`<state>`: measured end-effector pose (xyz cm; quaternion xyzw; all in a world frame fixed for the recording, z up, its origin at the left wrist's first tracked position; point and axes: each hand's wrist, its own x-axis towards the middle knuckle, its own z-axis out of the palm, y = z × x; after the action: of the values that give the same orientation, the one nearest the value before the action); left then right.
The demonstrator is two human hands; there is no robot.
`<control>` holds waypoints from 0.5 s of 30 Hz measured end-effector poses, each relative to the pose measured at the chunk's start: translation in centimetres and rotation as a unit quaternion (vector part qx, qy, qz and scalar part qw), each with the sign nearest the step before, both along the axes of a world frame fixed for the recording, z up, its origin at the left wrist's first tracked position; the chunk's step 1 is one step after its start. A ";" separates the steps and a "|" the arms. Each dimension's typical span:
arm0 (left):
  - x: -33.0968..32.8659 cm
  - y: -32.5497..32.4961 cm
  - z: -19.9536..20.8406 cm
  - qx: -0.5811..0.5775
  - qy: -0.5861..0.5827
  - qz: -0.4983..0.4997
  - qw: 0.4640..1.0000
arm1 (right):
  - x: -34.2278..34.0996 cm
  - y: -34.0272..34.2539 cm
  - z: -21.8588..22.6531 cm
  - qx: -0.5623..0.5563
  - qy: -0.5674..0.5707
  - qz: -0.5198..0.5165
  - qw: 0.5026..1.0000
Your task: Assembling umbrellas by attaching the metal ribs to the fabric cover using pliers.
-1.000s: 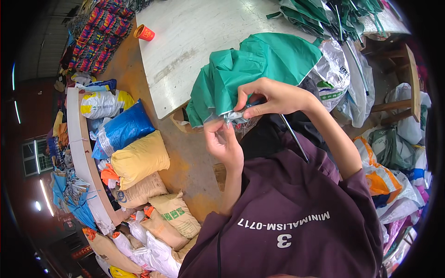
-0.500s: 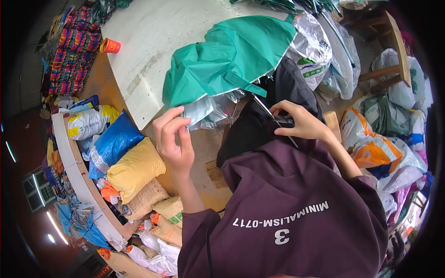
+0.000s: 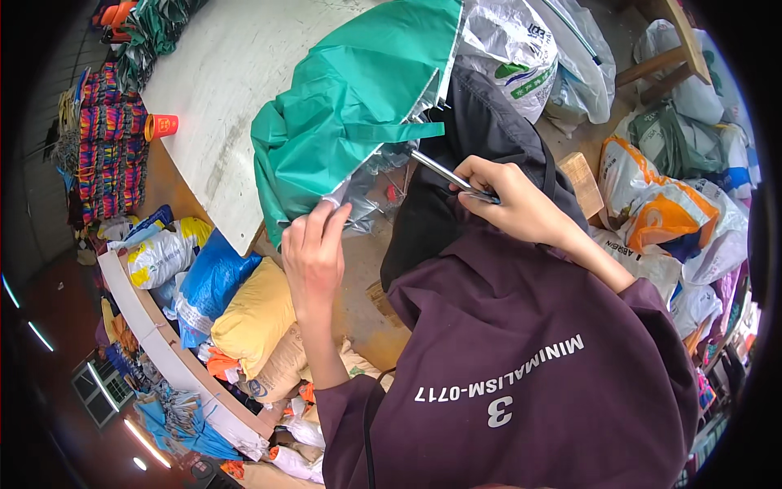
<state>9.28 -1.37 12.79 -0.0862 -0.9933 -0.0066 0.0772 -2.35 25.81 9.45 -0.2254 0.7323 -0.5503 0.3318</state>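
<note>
A partly spread green umbrella with a silvery inner side lies over the edge of the white table in front of me. Its metal shaft points toward me, angled down to the right. My right hand is closed round the shaft near its free end. My left hand pinches the near left rim of the canopy between its fingertips. A loose green strap hangs across the canopy's near edge. Most of the ribs are hidden under the cloth. Black fabric covers my lap below the shaft.
The white table extends ahead, with an orange-red cup by its left edge. Stuffed sacks lie at left behind a pale board. Plastic bags, a wooden block and a wooden frame are at right.
My left hand has gone from loosely curled beside the canopy to pinching its rim. My right hand now wraps the shaft more fully. The umbrella sits further left in view.
</note>
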 end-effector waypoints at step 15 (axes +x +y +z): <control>0.9 -1.2 0.2 -0.042 -0.026 0.021 0.999 | -1.3 -0.5 0.5 0.017 -0.030 0.008 0.999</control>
<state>10.23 -2.61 13.01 -0.0681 -0.9959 0.0349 0.0478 -3.70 25.29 9.96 -0.2090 0.7296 -0.5414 0.3617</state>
